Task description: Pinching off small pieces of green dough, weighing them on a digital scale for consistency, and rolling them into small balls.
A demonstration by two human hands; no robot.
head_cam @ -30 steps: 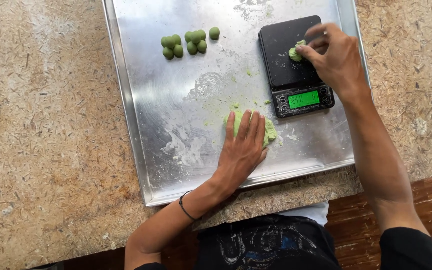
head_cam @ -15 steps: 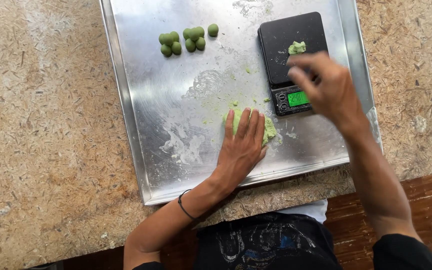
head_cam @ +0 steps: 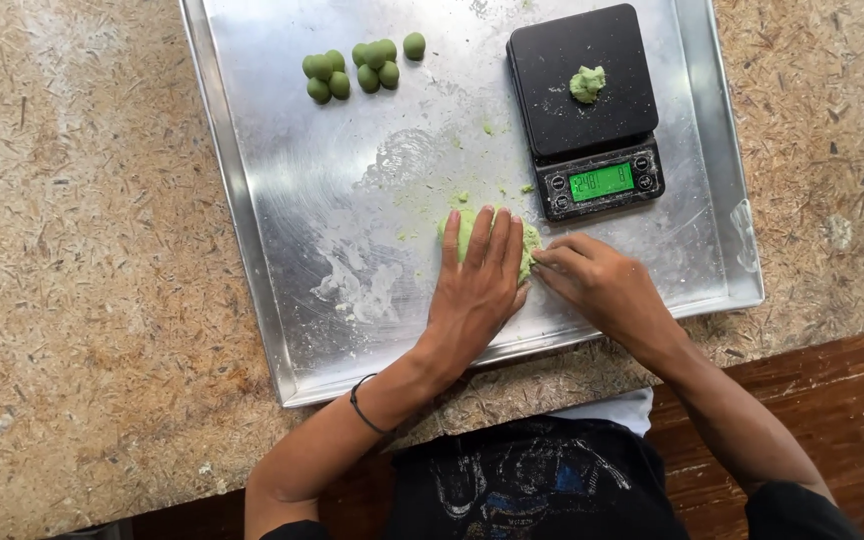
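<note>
Two bare hands work a lump of green dough (head_cam: 527, 245) near the front edge of a metal tray (head_cam: 252, 230). Left hand (head_cam: 477, 285) lies flat and open on it; right hand (head_cam: 602, 285) pinches its right side. One small piece (head_cam: 587, 83) sits on the black scale (head_cam: 587, 105) toward the tray's back right corner. Sticky dough could tear unevenly, and smears might foul the scale.

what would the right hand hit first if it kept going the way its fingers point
Its fingertips point left at the green dough lump, already at its edge. So the right hand would probably push into that dough first, then the left hand lying flat on it.
</note>
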